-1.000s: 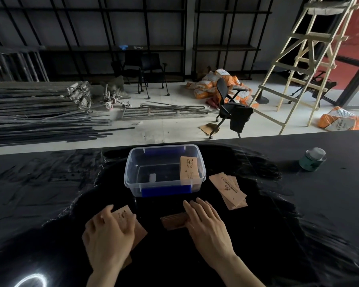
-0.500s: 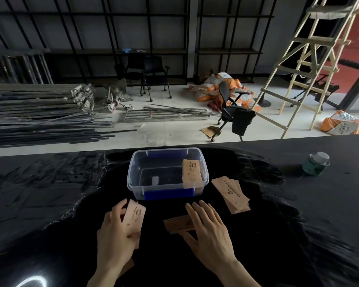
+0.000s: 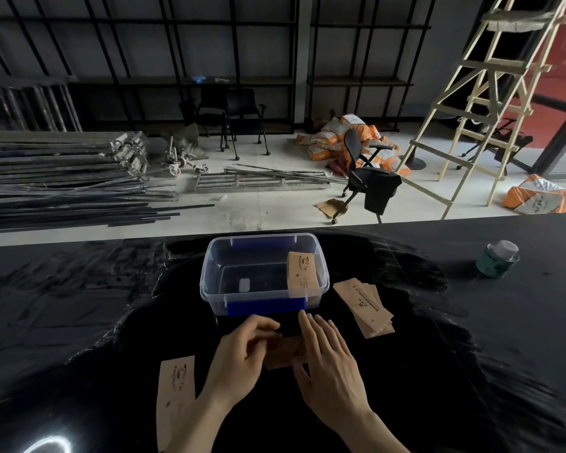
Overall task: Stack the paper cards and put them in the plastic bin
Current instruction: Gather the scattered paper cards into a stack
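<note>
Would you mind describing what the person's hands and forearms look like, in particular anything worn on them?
Both the left hand and the right hand are bare: no gloves, and no rings or watch that I can make out. The forearms are uncovered as far as the bottom edge of the picture, so no sleeve shows. The fingernails look short and unpainted, though the dim light makes fine detail hard to judge.
</note>
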{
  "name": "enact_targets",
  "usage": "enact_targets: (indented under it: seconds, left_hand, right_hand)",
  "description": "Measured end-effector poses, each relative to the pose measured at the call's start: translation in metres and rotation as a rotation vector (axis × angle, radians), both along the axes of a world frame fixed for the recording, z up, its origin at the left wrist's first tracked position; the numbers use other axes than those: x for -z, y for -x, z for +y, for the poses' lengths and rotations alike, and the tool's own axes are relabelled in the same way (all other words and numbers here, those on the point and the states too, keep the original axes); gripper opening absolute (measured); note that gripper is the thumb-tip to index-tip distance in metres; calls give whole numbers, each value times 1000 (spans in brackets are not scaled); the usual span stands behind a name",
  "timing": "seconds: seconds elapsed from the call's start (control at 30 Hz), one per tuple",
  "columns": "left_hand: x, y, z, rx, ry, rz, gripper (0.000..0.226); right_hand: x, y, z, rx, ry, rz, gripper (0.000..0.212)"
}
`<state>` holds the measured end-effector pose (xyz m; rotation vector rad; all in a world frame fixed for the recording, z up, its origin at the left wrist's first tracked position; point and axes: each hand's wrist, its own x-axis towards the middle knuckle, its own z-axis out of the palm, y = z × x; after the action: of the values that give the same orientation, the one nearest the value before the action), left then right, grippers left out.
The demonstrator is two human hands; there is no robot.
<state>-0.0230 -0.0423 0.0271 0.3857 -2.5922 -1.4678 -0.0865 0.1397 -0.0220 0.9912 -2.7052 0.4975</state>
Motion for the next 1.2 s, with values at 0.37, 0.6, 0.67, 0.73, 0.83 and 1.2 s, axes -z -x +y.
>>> enact_targets:
  seconds: [0.37, 0.6, 0.67, 0.73, 0.83, 1.2]
  left_hand:
    - [14, 0, 4, 38, 5, -19, 40]
    - [15, -2, 7, 52, -44, -16, 38]
    - [18, -9, -2, -36, 52, 46, 34]
    - [23, -20, -19, -225, 183, 117, 33]
    - [26, -41, -44, -553, 438, -63, 47]
    - [16, -48, -55, -540, 461, -374, 72]
  right_hand:
    - [3, 3, -1, 0, -37, 41, 66]
    - [-2, 3, -3, -16, -40, -8, 59]
    - [-2, 2, -2, -16, -38, -7, 53]
    - [-2, 1, -2, -14, -27, 8, 49]
    - [-1, 3, -3, -11, 4, 8, 46]
    - [-4, 11, 3, 22, 13, 2, 47]
